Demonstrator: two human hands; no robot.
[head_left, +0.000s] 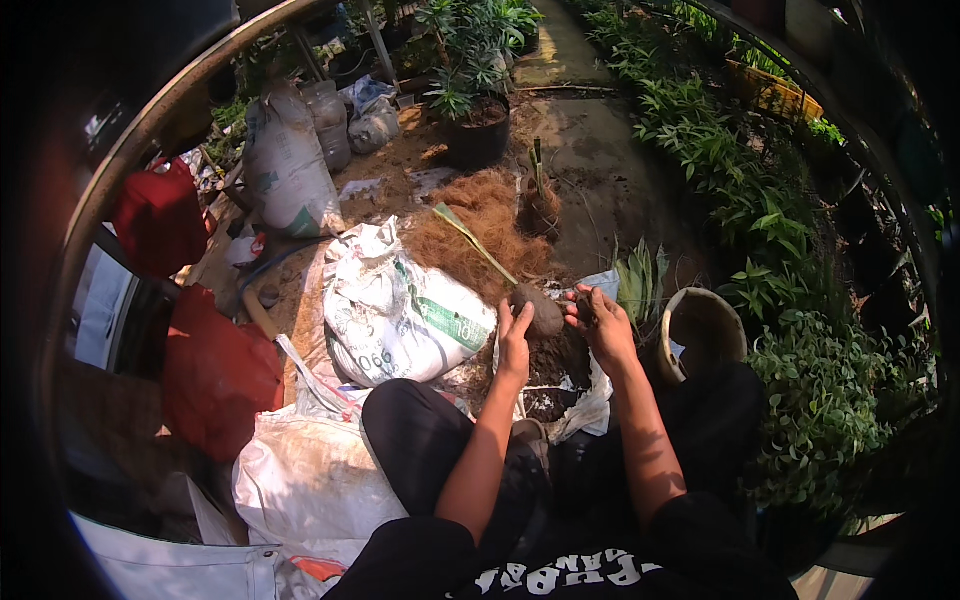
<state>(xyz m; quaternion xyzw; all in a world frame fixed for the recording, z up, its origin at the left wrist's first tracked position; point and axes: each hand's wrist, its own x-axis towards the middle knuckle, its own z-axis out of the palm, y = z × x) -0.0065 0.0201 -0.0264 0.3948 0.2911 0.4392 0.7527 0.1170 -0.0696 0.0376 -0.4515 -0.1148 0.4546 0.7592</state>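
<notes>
Hands (555, 325) around soil ball (545, 312)

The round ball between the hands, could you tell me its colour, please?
Dark brown soil ball, in the head view.

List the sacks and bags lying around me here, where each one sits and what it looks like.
Printed sack: left of the left hand, lying down, white with green and dark print.
Plain sack: beside the left knee, white, crumpled.
Tall sack: far left, upright, greyish white.
Red bags: left edge, slumped.
</notes>
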